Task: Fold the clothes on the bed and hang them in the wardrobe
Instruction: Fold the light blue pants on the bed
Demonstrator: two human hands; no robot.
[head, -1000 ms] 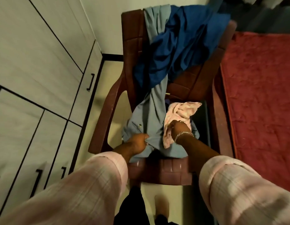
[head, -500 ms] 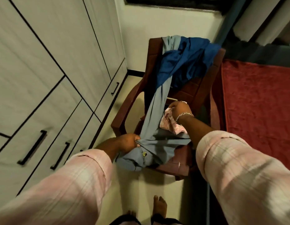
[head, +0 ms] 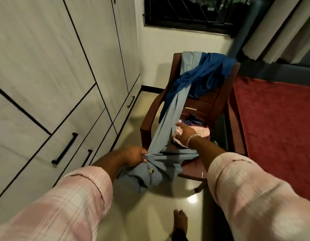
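Left hand (head: 133,156) out low in front of the chair (head: 211,108), fingers (head: 144,156) curled tight round a bunched fold of the grey-blue garment (head: 169,129) near its button (head: 151,170). Right hand (head: 185,133) over the seat, fingers bent round a pale pink cloth (head: 179,132), silver bracelet (head: 192,139) at the wrist. Both forearms in rolled pink checked sleeves (head: 72,197).

Grey-blue garment stretched in a long band from the top of the chair back, down across the seat, to the left hand; lower part with the button hanging off the front edge of the seat, above the floor (head: 150,214). Dark blue garment (head: 202,77) draped over the chair back, partly lying on the grey-blue one. More small clothes in a heap on the seat behind the right hand, too dark to tell apart.

Chair standing between the wardrobe (head: 55,75) on the left and the bed (head: 275,122) with its red cover on the right, just beside the bed. Wardrobe doors closed, black handles (head: 64,148) on the lower panels. Barred window (head: 194,13) above the chair, curtain (head: 281,28) at upper right. One bare foot (head: 180,221) on the glossy floor at the bottom edge.
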